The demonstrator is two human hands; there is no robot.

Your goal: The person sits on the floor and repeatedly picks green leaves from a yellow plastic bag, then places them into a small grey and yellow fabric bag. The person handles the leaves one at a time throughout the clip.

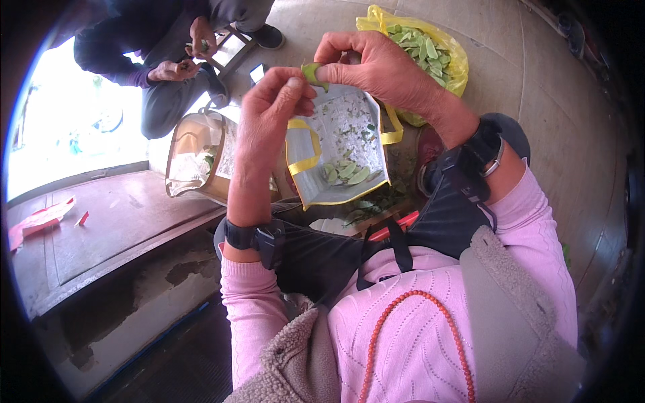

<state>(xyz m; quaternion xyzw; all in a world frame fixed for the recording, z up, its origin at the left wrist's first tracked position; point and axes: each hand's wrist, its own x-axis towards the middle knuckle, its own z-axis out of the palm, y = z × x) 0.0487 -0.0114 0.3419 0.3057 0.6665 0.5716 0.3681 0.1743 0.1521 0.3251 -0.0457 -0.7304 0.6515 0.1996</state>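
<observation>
Both of my hands meet over an open silver-lined bag with yellow handles [347, 131]. A flat green bean pod [313, 75] is pinched between them. My left hand [282, 101] grips the pod's left side with thumb and fingertips. From the other side, the thumb of my right hand [373, 65] presses on the pod, with that hand's fingers curled behind. Several flat green pods [347, 172] and small plant scraps lie inside the silver-lined bag. Beyond my right hand, a yellow plastic bag [456, 70] is filled with many flat green pods [423, 50].
A co-worker's hands [176, 68] hold small green pieces at the upper left. Left of the silver-lined bag stands another open bag [199, 151]. A low ledge [116, 211] bears torn red paper [45, 216]. Green scraps [373, 206] lie between my legs, near a red bar [395, 225].
</observation>
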